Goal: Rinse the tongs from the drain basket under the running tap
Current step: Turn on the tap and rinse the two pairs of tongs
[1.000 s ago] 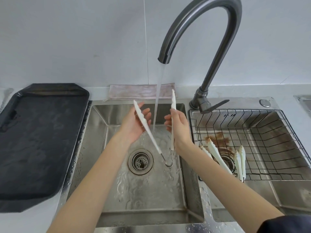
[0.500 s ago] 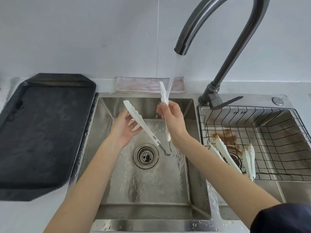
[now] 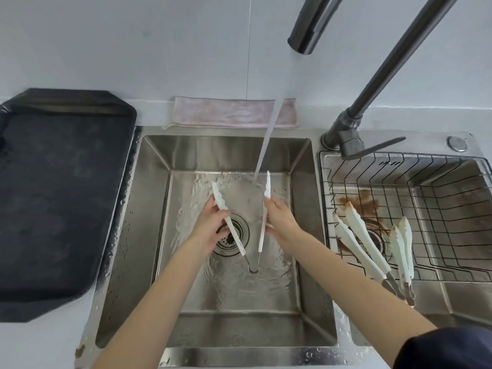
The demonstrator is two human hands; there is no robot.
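Observation:
White tongs (image 3: pixel 262 230) with a metal hinge loop are spread in a V over the left sink basin (image 3: pixel 149 235), tips pointing up and away from me. My left hand (image 3: pixel 210 227) grips the left arm of the tongs and my right hand (image 3: pixel 279 222) grips the right arm. Water streams from the dark tap spout (image 3: pixel 308 30) and lands close to the right tip. Two more white tongs (image 3: pixel 367 243) lie in the wire drain basket (image 3: pixel 452 235) over the right basin.
A dark tray (image 3: pixel 58 198) sits on the counter to the left of the sink. A pink cloth (image 3: pixel 234 113) lies along the back edge behind the basin. The tap's base and lever (image 3: pixel 354 142) stand between the two basins. The drain strainer (image 3: pixel 234 235) is under my left hand.
Both hands have lowered the tongs deeper into the basin, down over the drain. The view has tilted down, so the tap spout sits higher in the frame.

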